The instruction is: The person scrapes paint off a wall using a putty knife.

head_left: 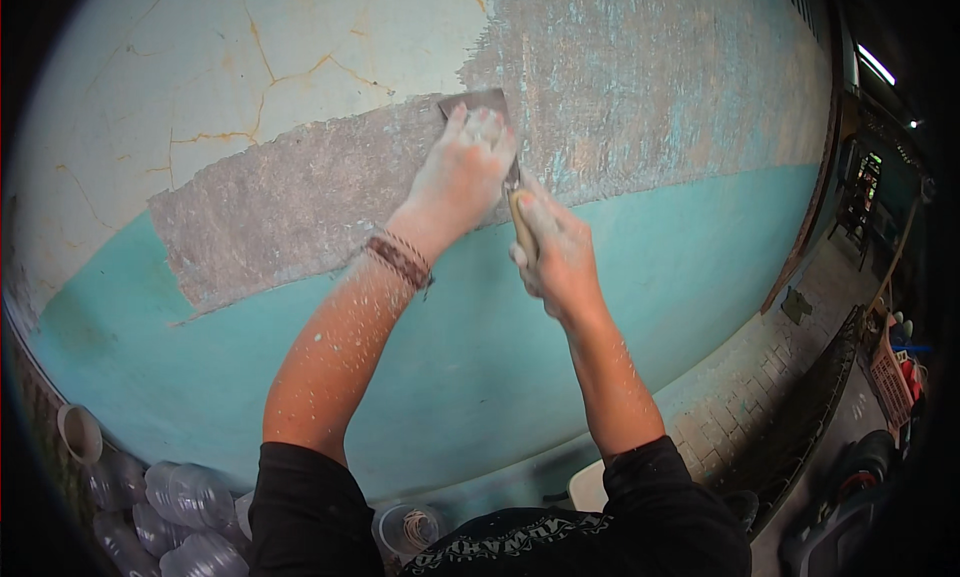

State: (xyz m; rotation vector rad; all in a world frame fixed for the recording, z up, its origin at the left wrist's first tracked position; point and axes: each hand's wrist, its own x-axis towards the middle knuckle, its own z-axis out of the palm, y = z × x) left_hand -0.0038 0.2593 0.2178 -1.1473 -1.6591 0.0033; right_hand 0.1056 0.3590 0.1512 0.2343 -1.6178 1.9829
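Observation:
In my right hand is the pale handle of a paint scraper, dusted white, with the fingers wrapped round it. Its wide metal blade lies against the wall, at the upper edge of a bare grey patch. My left hand, also dusty, presses on the blade with bent fingers held close together and covers much of it. Above the patch is cracked, pale paint; below it the wall is turquoise. A braided bracelet circles my left wrist, and white flecks cover both forearms.
Clear plastic bottles lie at the lower left beside a pale round container. A clear tub stands near my body. To the right are a brick-patterned floor, a dark ledge and a pink basket.

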